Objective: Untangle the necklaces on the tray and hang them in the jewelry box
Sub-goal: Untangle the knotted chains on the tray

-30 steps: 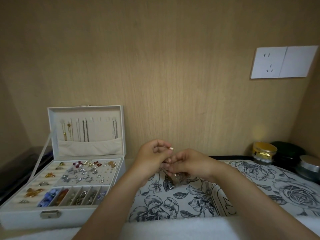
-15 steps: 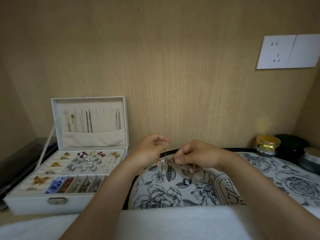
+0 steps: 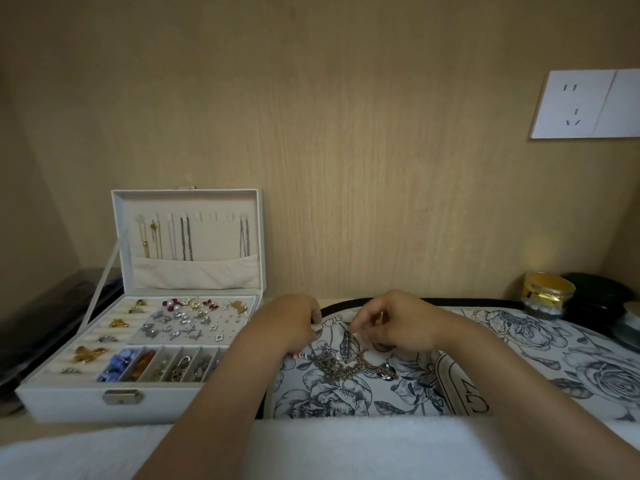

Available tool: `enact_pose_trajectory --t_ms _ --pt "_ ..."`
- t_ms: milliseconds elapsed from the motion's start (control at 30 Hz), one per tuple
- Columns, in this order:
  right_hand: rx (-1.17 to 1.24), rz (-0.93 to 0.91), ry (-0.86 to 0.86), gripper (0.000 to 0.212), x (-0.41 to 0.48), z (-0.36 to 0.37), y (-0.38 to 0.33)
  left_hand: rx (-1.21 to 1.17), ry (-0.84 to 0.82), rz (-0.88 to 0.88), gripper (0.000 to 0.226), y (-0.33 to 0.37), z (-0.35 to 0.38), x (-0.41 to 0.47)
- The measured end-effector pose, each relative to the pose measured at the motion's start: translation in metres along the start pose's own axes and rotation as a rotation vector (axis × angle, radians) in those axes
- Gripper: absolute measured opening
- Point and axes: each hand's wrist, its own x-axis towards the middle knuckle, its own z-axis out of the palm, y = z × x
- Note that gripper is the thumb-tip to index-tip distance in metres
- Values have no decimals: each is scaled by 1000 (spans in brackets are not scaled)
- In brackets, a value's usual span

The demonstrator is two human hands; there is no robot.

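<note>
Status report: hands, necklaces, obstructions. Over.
Left hand curled over tray, grip unclear; right hand pinching a strand. Tangled necklaces heaped on tray, knotted. Jewelry box open, spare hooks; nothing blocking.

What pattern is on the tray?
The tray shows grey-blue roses and leaves on white, clearest in the head view.

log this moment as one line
left hand: fingers curled over tangled necklaces, grip unclear | right hand: same | tangled necklaces: on floral tray | jewelry box: open, some chains hung inside
</note>
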Motion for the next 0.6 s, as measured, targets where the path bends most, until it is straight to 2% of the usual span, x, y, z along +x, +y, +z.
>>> enact_pose_trajectory --t_ms 67,133,267,367,467,533,600 --pt "17 -42 -26 19 2 8 1 56 43 32 29 0 -4 1" --pt "35 -44 -75 16 2 15 1 17 36 60 24 2 -8 1" --pt "-39 -9 -47 2 2 17 -1 -193 -143 104 13 8 -6 -3" --pt "-133 -12 31 13 2 16 1 -153 -190 118 10 9 -1 -2" --pt "-132 -19 135 14 5 15 5 -144 -205 124 13 7 1 0" --pt "-55 11 92 10 5 12 4 -112 -220 139 13 6 1 0" --pt "-32 44 -23 15 3 10 3 -87 -209 146 10 7 3 1"
